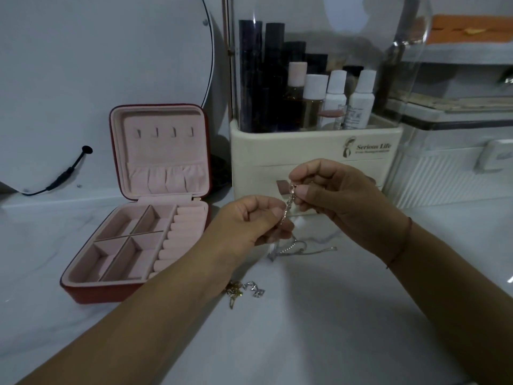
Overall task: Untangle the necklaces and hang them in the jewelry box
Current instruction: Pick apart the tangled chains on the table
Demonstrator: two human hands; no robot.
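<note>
We get one view, worn on the head, wide-angle, facing forward and down onto the bench. We're close: forearms enter from the bottom edge, left hand and right hand meet mid-frame with the necklace between them. Jewelry box sits left, organizer behind centre, mirror top left. Straight lines bow near the frame edges.

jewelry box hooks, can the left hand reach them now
Probably yes: the lid stands open, the hooks hang bare, nothing lies between them and the left hand, though it pinches a chain.
</note>
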